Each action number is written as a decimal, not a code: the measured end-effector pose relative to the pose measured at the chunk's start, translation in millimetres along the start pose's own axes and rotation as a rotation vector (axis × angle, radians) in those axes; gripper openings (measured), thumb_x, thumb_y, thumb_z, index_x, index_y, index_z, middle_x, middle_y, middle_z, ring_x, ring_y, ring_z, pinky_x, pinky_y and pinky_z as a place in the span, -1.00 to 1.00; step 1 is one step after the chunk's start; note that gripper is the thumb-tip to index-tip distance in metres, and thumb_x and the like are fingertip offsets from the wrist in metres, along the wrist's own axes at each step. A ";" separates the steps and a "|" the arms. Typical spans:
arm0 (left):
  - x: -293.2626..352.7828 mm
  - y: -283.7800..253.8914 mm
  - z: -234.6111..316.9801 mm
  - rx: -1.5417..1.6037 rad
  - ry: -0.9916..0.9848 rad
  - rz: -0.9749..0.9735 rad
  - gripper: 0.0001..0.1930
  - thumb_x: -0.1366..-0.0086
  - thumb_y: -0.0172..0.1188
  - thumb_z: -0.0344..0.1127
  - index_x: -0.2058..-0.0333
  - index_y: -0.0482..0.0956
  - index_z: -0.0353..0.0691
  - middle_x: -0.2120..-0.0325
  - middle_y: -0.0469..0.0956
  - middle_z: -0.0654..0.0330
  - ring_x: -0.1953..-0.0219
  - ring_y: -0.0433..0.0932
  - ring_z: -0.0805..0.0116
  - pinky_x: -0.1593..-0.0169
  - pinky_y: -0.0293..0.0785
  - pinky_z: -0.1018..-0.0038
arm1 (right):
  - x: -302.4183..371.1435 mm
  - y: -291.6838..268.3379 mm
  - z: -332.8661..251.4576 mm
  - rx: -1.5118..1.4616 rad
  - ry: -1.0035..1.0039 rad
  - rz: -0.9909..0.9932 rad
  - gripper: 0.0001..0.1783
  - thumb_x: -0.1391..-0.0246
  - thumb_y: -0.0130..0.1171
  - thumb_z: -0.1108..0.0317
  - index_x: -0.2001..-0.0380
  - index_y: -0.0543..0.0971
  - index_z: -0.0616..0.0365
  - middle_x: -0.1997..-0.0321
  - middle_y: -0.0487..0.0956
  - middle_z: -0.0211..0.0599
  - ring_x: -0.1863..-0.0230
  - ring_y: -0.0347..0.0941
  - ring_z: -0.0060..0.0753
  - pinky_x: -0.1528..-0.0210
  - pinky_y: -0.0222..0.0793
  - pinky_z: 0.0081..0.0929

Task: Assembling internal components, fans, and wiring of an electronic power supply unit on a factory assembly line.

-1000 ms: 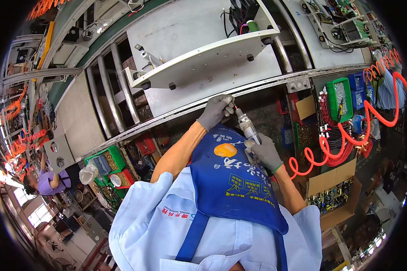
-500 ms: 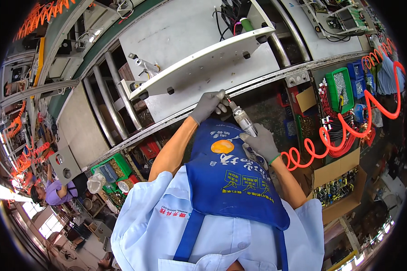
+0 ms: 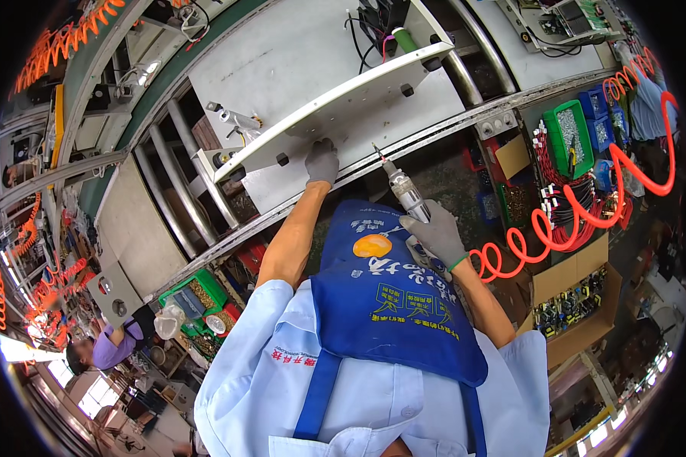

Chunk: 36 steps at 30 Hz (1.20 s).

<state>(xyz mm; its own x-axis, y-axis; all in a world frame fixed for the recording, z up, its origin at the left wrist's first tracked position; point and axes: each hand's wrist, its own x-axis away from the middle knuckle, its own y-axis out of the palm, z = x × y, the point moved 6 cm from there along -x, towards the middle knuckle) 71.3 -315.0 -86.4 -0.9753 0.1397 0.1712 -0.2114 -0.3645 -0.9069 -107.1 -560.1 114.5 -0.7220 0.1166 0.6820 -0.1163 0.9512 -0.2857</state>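
Note:
My right hand (image 3: 439, 234), in a grey glove, is wrapped round a silver air screwdriver (image 3: 408, 193). Its thin bit points up and away, just over the bench edge, with its tip apart from the panel. My left hand (image 3: 322, 161), also gloved, reaches to the near face of a long white metal panel (image 3: 341, 110). The left fingers are curled at the panel's lower part; whatever they hold, if anything, is hidden. This panel stands tilted on a pale board (image 3: 282, 184) and has small holes and black feet along it. Behind it sits a silver cylinder (image 3: 238, 119) with wires.
A coiled red air hose (image 3: 541, 236) runs off to the right from beside my right hand. Green bins (image 3: 568, 141) and blue bins of small parts stand at the right, above a cardboard box (image 3: 575, 305) of circuit boards. Metal rollers (image 3: 179, 183) flank the board. Another person (image 3: 110, 346) is at far left.
My left hand has left the screwdriver's tip and moved forward and left to the panel. The screwdriver, still in my right hand, has shifted only slightly.

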 end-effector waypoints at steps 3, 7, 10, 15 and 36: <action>-2.7 3.5 -0.2 -0.025 0.040 0.002 -0.85 -0.22 0.17 -0.27 0.26 0.57 -0.14 0.31 0.57 -0.01 0.21 0.57 -0.03 0.13 0.50 0.11 | 2.1 -1.4 -8.9 -0.021 -0.010 0.018 -0.50 0.04 0.37 0.05 0.21 0.57 0.29 0.38 0.57 -0.15 0.41 0.56 -0.41 0.34 0.46 -0.38; -5.8 -4.0 0.7 0.041 0.120 0.079 -0.85 -0.23 0.15 -0.33 0.24 0.59 -0.17 0.29 0.60 -0.02 0.19 0.58 -0.04 0.14 0.52 0.12 | -1.5 -2.5 -29.4 0.017 -0.055 0.043 -0.50 0.05 0.37 0.02 0.24 0.57 0.25 0.42 0.58 -0.14 0.41 0.55 -0.33 0.30 0.45 -0.32; -4.5 -22.0 8.5 0.122 0.181 0.086 -0.84 -0.24 0.17 -0.34 0.22 0.61 -0.23 0.31 0.62 0.00 0.23 0.60 0.01 0.18 0.53 0.17 | -8.9 -0.3 -42.7 0.007 -0.108 0.057 -0.49 0.06 0.37 0.00 0.24 0.57 0.23 0.41 0.59 -0.11 0.37 0.56 -0.22 0.25 0.44 -0.27; 21.2 -119.2 76.3 0.448 0.130 -0.129 -0.84 -0.23 0.27 -0.30 0.35 0.61 -0.30 0.55 0.58 0.06 0.51 0.53 0.27 0.35 0.45 0.40 | -28.8 4.8 -50.2 0.017 -0.126 0.094 -0.48 0.07 0.36 -0.02 0.26 0.57 0.23 0.40 0.60 -0.06 0.33 0.58 -0.14 0.21 0.43 -0.24; -53.7 -307.6 93.0 0.542 0.207 -0.577 -0.89 -0.32 0.16 -0.45 0.25 0.57 -0.39 0.24 0.65 0.07 0.13 0.64 0.39 0.05 0.54 0.49 | -28.8 13.6 -64.4 -0.038 0.013 0.130 -0.58 0.06 0.39 0.16 0.25 0.58 0.27 0.45 0.58 -0.26 0.42 0.50 -0.50 0.32 0.43 -0.41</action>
<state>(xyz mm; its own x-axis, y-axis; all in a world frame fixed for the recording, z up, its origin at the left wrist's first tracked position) 182.7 -296.0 219.2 -0.6833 0.5894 0.4309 -0.7297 -0.5706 -0.3767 -44.0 -532.1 134.3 -0.7201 0.2431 0.6498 0.0040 0.9381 -0.3464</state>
